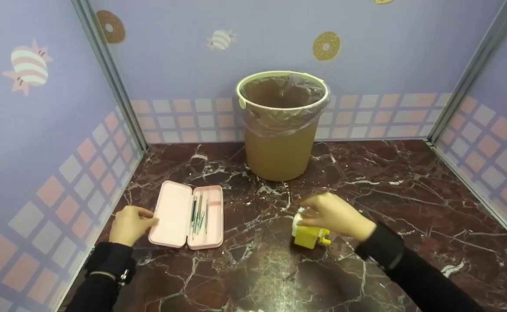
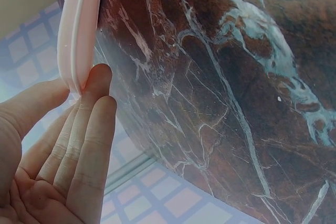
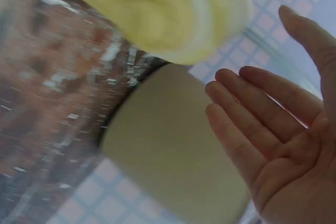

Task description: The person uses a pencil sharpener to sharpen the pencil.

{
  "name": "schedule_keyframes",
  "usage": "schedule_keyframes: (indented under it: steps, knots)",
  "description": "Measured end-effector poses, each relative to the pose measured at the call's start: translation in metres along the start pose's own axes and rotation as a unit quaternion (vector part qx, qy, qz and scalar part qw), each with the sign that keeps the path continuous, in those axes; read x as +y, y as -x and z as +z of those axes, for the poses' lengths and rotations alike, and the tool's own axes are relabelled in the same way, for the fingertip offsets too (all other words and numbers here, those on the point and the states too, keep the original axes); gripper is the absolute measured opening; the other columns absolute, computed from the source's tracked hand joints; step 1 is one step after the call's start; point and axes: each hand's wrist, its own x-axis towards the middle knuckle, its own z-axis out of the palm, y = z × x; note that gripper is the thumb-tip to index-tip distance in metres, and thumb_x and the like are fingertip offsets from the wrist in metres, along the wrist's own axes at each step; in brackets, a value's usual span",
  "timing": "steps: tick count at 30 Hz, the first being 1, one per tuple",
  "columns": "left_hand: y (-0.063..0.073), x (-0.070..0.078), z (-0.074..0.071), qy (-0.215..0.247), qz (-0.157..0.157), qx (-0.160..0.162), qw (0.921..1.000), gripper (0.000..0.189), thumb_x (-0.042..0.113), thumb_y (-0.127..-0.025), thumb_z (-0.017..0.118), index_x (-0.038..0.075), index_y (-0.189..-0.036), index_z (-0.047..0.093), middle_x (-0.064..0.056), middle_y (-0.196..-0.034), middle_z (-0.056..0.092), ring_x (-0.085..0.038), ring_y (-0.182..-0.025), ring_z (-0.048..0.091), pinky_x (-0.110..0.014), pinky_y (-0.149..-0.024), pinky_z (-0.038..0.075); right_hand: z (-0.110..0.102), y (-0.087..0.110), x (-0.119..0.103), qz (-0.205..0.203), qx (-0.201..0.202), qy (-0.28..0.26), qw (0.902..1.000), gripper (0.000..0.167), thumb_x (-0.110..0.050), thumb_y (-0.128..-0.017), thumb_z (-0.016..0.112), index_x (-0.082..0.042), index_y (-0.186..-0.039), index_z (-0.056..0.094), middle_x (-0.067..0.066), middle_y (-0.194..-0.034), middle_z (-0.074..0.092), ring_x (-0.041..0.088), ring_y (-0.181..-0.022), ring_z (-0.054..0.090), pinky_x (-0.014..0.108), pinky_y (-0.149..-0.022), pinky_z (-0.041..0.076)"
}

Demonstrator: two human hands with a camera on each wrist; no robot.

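Note:
An open pink pencil case [image 1: 175, 221] lies on the left of the table, several pencils [image 1: 199, 216] in its right half. My left hand [image 1: 130, 224] pinches the outer edge of the case's lid [image 2: 79, 40] between thumb and fingers. Towards the right stands a yellow hand-crank pencil sharpener [image 1: 306, 237] with a white part on one side. Over it is my right hand [image 1: 338, 215], partly hiding its top in the head view. In the right wrist view the fingers [image 3: 241, 124] extend nearly straight with nothing between them, and the blurred sharpener [image 3: 157, 14] shows beyond them.
A tan bin [image 1: 279, 151] with a clear liner stands at the back against the patterned wall [image 1: 184, 56]. Small white and dark crumbs dot the dark red marbled table [image 1: 253, 264] around its base. Tile-patterned panels rise along both sides.

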Motion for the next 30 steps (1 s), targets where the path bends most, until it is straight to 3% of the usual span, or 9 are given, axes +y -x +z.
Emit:
schedule_keyframes:
  steps: [2,8,12,20,25,30]
  knots:
    - [0.0,0.0,0.0,0.0,0.0,-0.001,1.0,0.03,0.016,-0.086,0.076,-0.008,-0.104,0.075,-0.024,-0.091,0.078,-0.018,-0.061,0.071,-0.031,-0.057,0.052,0.005,0.013,0.005,0.019,0.008,-0.016,0.9997,0.046,-0.037,-0.086,0.08,-0.002,-0.116,0.074,0.012,-0.102,0.08,0.015,-0.075,0.075,0.034,-0.075,0.062]
    - [0.002,0.0,0.0,-0.003,-0.004,0.0,1.0,0.03,0.016,-0.086,0.076,-0.008,-0.104,0.075,-0.024,-0.091,0.078,-0.019,-0.061,0.071,-0.031,-0.056,0.051,0.019,0.036,0.012,0.062,0.012,-0.055,0.9965,0.052,-0.034,-0.084,0.083,-0.001,-0.123,0.071,0.006,-0.095,0.079,0.0,-0.064,0.06,0.019,-0.059,0.051]
    - [0.003,0.001,0.0,-0.009,-0.004,0.003,0.9999,0.03,0.016,-0.086,0.076,-0.008,-0.104,0.075,-0.024,-0.091,0.078,-0.021,-0.063,0.072,-0.032,-0.057,0.052,0.024,0.039,0.013,0.068,0.022,-0.055,0.996,0.048,-0.033,-0.084,0.083,-0.003,-0.121,0.073,0.006,-0.098,0.08,0.002,-0.073,0.065,0.019,-0.064,0.052]
    - [0.006,0.006,0.001,-0.035,0.016,0.031,0.9988,0.028,0.018,-0.087,0.076,-0.006,-0.102,0.077,-0.024,-0.095,0.078,-0.043,-0.087,0.074,-0.054,-0.075,0.057,0.028,0.041,0.013,0.078,0.039,-0.053,0.9948,0.047,-0.032,-0.084,0.083,-0.005,-0.121,0.073,0.006,-0.1,0.08,0.006,-0.074,0.069,0.02,-0.065,0.054]
    - [0.004,0.019,0.003,-0.047,0.038,0.046,0.9971,0.032,0.018,-0.087,0.076,-0.005,-0.108,0.075,-0.027,-0.103,0.076,-0.048,-0.093,0.072,-0.059,-0.079,0.055,0.029,0.042,0.013,0.082,0.059,-0.052,0.9935,0.048,-0.031,-0.082,0.085,-0.006,-0.121,0.074,0.005,-0.098,0.08,0.005,-0.073,0.066,0.019,-0.064,0.053]
    - [0.01,0.049,0.012,-0.057,0.067,0.049,0.9949,0.044,0.018,-0.087,0.077,-0.003,-0.125,0.068,-0.029,-0.123,0.07,-0.051,-0.105,0.069,-0.061,-0.089,0.055,0.031,0.042,0.013,0.093,0.069,-0.06,0.9915,0.046,-0.03,-0.082,0.085,-0.005,-0.119,0.075,0.003,-0.094,0.08,0.001,-0.07,0.062,0.018,-0.062,0.05]
